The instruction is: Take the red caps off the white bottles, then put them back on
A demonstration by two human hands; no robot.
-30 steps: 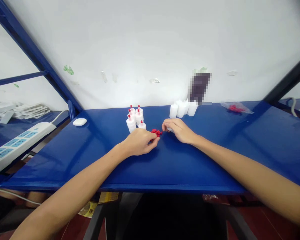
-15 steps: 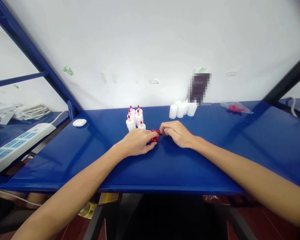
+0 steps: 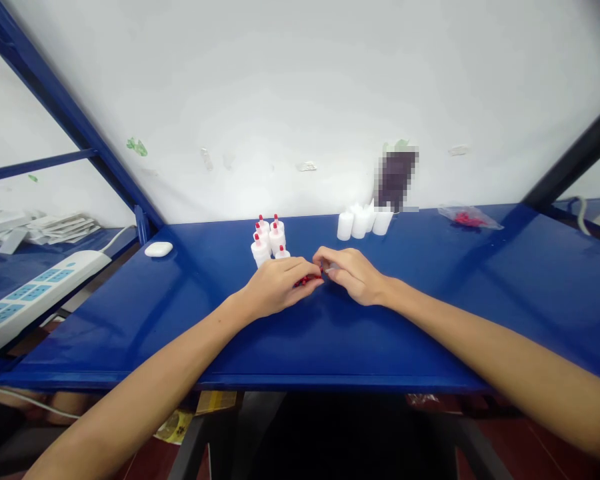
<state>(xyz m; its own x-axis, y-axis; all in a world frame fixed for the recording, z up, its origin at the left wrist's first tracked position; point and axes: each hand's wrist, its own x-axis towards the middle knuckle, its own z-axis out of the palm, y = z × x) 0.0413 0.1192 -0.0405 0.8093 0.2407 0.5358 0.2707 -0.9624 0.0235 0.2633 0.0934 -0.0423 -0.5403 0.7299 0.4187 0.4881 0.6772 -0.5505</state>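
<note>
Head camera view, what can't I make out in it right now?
Hidden or unclear in the head view:
Small white object in the right hand: mostly hidden by its fingers.
Small shiny red pieces: the left hand hides how many.
Nearest white bottle with red tip: left hand covers its lower part.
Dark rectangular shape by the wall: blurred by pixelation.
Long white power strip: cut off by the left edge.

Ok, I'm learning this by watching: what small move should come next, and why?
Probably, the left hand should bring one of the red pieces to the pale piece in the right hand: the hands nearly touch, the red pieces lie at the left fingers, and red-tipped bottles stand beyond. Whether the left fingers hold one is unclear.
</note>
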